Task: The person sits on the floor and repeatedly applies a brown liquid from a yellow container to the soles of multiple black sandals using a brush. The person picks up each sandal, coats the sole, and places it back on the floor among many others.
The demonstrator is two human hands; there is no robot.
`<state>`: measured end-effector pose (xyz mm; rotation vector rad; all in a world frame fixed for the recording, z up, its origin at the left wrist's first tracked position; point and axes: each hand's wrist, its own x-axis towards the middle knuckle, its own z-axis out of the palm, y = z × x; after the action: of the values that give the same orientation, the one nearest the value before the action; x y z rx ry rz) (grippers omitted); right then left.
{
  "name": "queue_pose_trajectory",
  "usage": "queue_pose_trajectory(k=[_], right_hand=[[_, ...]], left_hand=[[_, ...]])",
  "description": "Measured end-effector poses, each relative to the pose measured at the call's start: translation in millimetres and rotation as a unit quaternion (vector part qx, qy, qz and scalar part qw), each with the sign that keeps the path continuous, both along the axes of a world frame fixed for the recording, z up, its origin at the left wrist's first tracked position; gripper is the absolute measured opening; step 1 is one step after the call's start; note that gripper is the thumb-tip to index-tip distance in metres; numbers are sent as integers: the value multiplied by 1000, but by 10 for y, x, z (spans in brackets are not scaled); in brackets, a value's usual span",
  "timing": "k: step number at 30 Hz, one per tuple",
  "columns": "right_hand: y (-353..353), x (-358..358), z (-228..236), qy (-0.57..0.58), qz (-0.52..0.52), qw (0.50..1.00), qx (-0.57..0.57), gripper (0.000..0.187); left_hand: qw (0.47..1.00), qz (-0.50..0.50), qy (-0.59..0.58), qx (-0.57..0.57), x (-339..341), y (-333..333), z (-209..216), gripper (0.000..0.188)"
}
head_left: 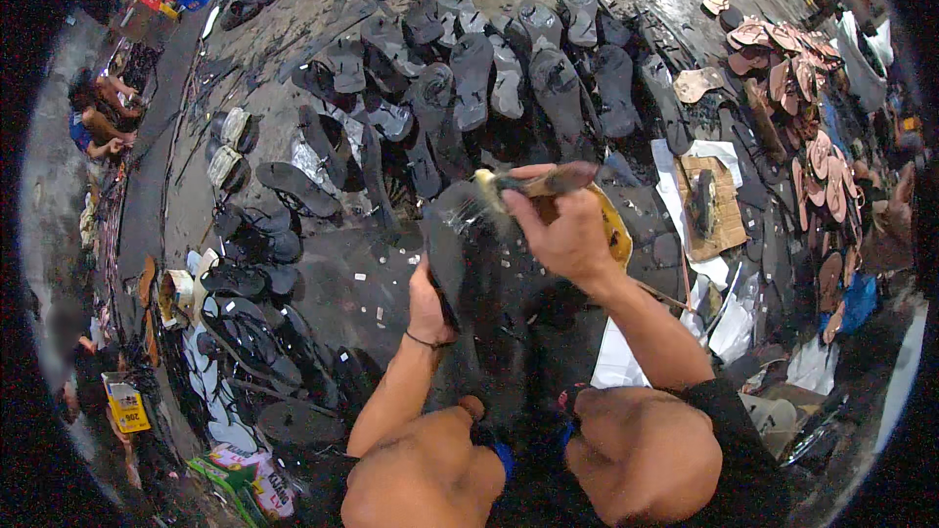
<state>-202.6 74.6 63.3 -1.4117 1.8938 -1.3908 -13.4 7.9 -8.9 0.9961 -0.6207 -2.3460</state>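
Note:
My left hand (427, 307) is closed around the edge of a dark shoe sole (450, 240), holding it up in front of my knees. My right hand (567, 235) grips a brush (550, 180) by its brown handle. The brush's pale, yellowish tip is at the upper part of the sole, with thin whitish strands around it; whether it touches the sole I cannot tell. Partly hidden behind my right hand is a yellow container (614, 225). Beyond my hands, many black sandals (558, 98) lie in rows on the ground.
More black sandals (254, 347) lie at the left. Pinkish sandals (827, 176) are heaped at the right, near a piece of cardboard (726, 205) on white sheets. A yellow box (127, 403) stands lower left. Another person (103, 117) sits at the far left.

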Motion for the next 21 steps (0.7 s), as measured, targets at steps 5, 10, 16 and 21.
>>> queue_pose_trajectory(k=[5, 10, 16, 21], right_hand=[[54, 169, 189, -52, 51, 996, -54, 19], [191, 192, 226, -70, 54, 996, -13, 21], [-60, 213, 111, -180, -59, 982, -14, 23], [39, -243, 219, -479, -66, 874, 50, 30]], left_hand=[[1000, 19, -13, 16, -177, 158, 156, 51], [996, 31, 5, -81, -149, -57, 323, 45], [998, 47, 2, -50, -101, -146, 136, 64], [992, -10, -64, 108, 673, 285, 73, 71]])
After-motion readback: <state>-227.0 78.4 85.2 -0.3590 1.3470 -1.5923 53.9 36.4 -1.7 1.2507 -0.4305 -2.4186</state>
